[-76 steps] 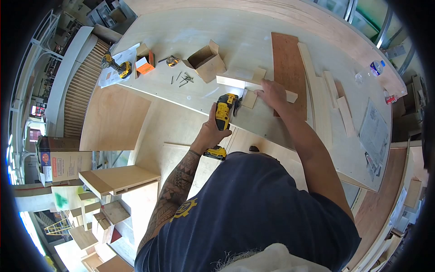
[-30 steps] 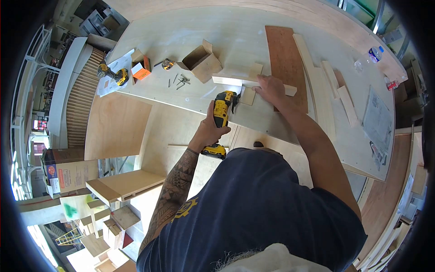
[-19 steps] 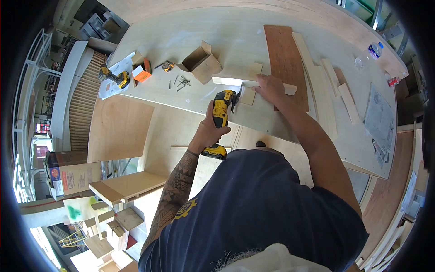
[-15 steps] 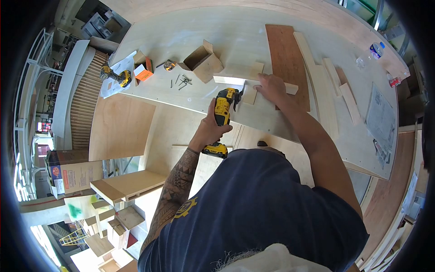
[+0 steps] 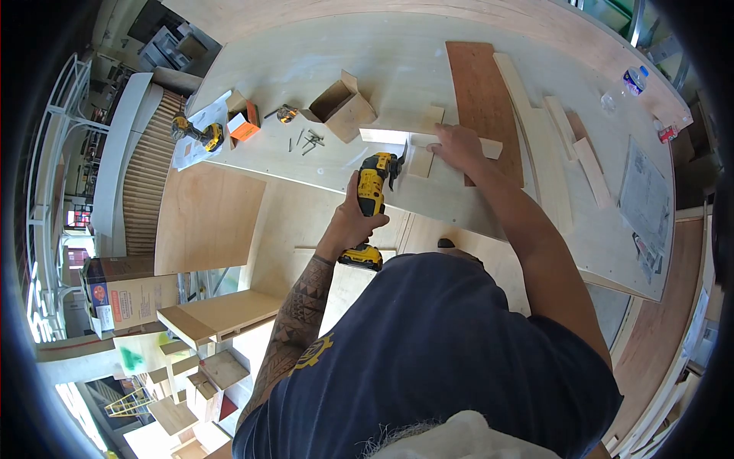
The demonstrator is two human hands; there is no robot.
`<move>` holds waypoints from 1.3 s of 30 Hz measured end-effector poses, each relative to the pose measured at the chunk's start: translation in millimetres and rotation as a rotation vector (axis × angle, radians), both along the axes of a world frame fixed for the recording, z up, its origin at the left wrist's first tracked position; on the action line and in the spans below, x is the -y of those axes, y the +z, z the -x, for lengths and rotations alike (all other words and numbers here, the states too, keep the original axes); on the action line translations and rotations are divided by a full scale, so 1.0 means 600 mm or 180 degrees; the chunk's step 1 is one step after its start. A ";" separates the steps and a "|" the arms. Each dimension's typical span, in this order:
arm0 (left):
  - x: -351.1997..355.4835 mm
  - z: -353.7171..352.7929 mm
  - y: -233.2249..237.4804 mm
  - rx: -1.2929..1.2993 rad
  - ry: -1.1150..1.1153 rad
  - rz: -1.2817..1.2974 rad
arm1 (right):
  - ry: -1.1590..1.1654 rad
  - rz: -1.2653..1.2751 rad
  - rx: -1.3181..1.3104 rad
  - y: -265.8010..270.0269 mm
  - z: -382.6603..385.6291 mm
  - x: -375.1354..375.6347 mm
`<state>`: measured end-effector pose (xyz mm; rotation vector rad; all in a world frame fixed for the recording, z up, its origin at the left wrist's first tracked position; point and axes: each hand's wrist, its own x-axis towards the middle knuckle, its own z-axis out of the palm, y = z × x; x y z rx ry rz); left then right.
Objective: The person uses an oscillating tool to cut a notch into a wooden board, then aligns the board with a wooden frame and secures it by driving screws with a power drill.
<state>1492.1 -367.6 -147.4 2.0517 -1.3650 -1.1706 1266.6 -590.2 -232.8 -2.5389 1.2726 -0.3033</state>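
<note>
Within hands [image 5: 352, 222], tool [image 5: 371, 183] and wood [image 5: 413, 128]

A yellow-and-black cordless power tool [image 5: 372, 183] stands near the center of the frame, slightly tilted, its battery [image 5: 362, 257] lowest and its thin blade [image 5: 404, 155] pointing up. Just above, a long, pale wooden strip [image 5: 386, 135] runs nearly level, sloping slightly down to the right. Beneath its lower edge, a short, pale board [image 5: 420, 161] lies flat beside the blade.
</note>
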 end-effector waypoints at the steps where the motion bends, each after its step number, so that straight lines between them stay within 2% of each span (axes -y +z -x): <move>1: 0.000 0.000 -0.002 -0.0004 0.0006 0.0000 | -0.0021 -0.0015 -0.0027 0.001 0.000 -0.002; 39: 0.018 0.005 -0.010 -0.0073 -0.0050 -0.0021 | 0.0109 0.0062 0.0003 -0.004 0.002 0.006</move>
